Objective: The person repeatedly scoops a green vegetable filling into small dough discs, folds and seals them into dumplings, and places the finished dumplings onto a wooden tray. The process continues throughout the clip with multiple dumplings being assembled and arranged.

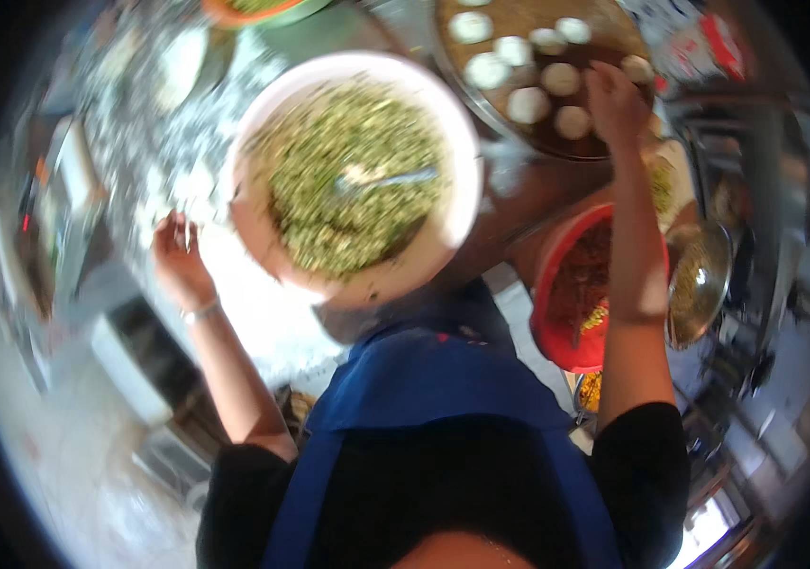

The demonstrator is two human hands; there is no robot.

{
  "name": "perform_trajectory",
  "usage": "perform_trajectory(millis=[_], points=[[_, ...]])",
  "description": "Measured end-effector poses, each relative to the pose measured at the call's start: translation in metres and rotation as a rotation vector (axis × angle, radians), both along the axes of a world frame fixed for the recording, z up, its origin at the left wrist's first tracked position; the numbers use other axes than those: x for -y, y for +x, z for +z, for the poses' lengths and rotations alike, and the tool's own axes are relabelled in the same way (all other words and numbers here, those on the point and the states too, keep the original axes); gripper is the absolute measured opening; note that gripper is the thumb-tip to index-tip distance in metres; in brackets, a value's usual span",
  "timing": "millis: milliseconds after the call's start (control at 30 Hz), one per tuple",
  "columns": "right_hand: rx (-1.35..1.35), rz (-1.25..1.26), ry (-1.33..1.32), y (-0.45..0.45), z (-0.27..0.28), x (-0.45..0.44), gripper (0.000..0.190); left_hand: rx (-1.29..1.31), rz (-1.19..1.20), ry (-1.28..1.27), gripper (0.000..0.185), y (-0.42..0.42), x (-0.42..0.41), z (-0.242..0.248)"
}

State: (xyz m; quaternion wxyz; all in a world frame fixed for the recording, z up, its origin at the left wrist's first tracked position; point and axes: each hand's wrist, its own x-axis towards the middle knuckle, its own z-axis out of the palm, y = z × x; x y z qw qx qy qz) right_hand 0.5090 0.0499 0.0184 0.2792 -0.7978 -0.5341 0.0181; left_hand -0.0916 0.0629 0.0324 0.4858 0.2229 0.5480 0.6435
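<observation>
My right hand [616,99] reaches over a round brown board [518,18], at its right part, among several pale round dough pieces [528,105]; blur hides whether the fingers touch or hold one. On the left, my left hand [176,245] is above the floury worktop [248,306], fingers apart and slightly curled, holding nothing that shows. Between the hands stands a large pale basin [463,178] of chopped green filling [348,235], with a metal spoon [412,176] lying in it.
A red basin [545,348] with dark red contents is beneath my right forearm. Beside it are a metal bowl [721,284] of brownish contents and a dish of yellow pieces [591,391]. An orange-rimmed bowl [270,16] stands at the top. A red and white packet [721,46] lies top right.
</observation>
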Motion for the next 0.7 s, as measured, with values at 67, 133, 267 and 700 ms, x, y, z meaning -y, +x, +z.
perform_trajectory(millis=[67,133,267,700], points=[[-0.172,0.183,0.072,-0.061,0.030,0.031,0.027,-0.665,-0.060,-0.162,0.021,-0.067,0.035,-0.047],[-0.238,0.256,-0.010,-0.125,0.040,0.059,0.023,-0.891,-0.121,-0.416,0.024,-0.138,0.091,-0.107],[-0.213,0.547,-0.122,-0.218,0.003,0.109,0.020,-0.968,0.003,-0.802,0.047,-0.149,0.190,-0.187],[0.262,0.597,-0.715,-0.273,-0.061,0.074,0.027,-0.954,-0.534,-0.919,0.024,-0.142,0.210,-0.135]])
